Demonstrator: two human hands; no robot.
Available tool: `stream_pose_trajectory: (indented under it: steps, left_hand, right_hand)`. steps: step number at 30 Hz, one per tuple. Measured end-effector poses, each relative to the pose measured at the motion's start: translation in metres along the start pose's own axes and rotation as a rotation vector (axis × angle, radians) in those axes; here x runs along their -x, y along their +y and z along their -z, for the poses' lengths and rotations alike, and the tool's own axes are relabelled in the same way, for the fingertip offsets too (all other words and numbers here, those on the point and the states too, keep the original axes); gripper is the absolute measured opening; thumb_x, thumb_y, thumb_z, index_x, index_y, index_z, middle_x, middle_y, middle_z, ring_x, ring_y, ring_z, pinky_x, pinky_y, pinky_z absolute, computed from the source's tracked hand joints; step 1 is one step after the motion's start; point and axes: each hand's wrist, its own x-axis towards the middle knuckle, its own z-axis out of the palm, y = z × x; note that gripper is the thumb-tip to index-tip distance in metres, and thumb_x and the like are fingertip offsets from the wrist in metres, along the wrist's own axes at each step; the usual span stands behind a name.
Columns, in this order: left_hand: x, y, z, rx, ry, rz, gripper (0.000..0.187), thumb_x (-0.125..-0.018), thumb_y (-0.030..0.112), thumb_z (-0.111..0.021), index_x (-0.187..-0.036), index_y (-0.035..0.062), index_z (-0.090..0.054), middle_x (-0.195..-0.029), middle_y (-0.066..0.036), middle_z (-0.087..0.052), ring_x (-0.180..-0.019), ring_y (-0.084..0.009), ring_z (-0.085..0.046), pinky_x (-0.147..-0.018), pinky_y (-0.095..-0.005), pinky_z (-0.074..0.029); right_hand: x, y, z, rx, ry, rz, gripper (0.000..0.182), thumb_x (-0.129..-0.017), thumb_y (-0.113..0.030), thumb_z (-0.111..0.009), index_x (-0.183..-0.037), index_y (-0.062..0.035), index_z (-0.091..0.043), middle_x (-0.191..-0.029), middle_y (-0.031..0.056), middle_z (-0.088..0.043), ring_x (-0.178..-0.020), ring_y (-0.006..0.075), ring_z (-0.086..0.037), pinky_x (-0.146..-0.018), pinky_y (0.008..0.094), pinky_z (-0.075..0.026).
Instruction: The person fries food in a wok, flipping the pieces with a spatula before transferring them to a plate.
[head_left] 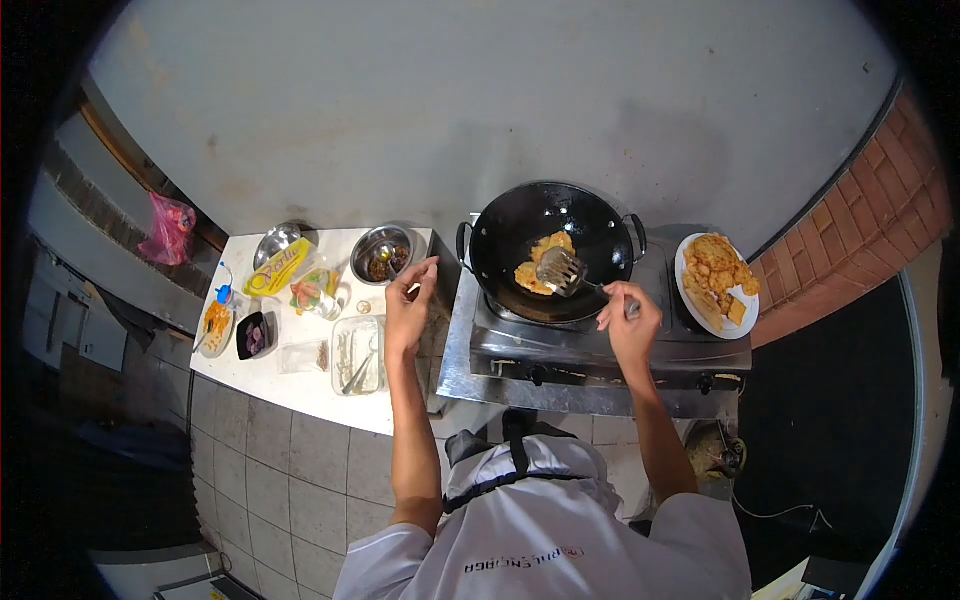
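Note:
A black wok sits on a steel gas stove, with yellow fried pieces in it. My right hand grips the handle of a slotted metal spatula, whose blade rests over the food. My left hand holds a spoon that dips into a steel bowl of dark sauce on the white counter.
A white plate of fried pieces stands right of the wok. On the counter lie a yellow packet, a clear tray with utensils, small dishes, another steel bowl. A brick wall runs at right.

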Motion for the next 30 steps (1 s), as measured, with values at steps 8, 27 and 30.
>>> stream_pose_trajectory:
  steps: [8, 27, 30]
  left_hand:
    - [0.002, -0.009, -0.002, 0.011, -0.017, -0.005, 0.026, -0.088, 0.019, -0.059, -0.107, 0.001, -0.063, -0.082, 0.0, -0.058, -0.074, -0.0059, -0.046, -0.066, -0.0204, -0.038]
    - [0.006, -0.018, -0.002, -0.025, -0.023, 0.046, 0.029, -0.087, 0.021, -0.06, -0.109, 0.0014, -0.062, -0.081, -0.001, -0.057, -0.076, -0.0071, -0.048, -0.071, -0.0218, -0.039]
    - [-0.002, -0.021, -0.008, -0.045, -0.038, 0.032, 0.029, -0.087, 0.02, -0.06, -0.109, 0.0007, -0.062, -0.081, -0.001, -0.058, -0.076, -0.0074, -0.048, -0.072, -0.0225, -0.04]
  right_hand:
    - [-0.023, 0.004, -0.011, -0.039, 0.069, -0.228, 0.026, -0.089, -0.013, -0.055, -0.071, 0.0042, -0.054, -0.052, 0.0074, -0.054, -0.039, 0.0112, -0.053, -0.033, 0.0238, -0.041]
    - [-0.023, 0.03, -0.036, 0.313, 0.155, -0.02, 0.027, -0.078, -0.004, -0.059, -0.057, 0.0034, -0.045, -0.044, 0.0116, -0.041, -0.045, 0.0084, -0.033, -0.043, 0.0328, -0.03]
    - [-0.026, 0.032, -0.037, 0.32, 0.169, -0.002, 0.027, -0.078, -0.004, -0.059, -0.056, 0.0037, -0.045, -0.044, 0.0128, -0.042, -0.042, 0.0108, -0.035, -0.042, 0.0344, -0.03]
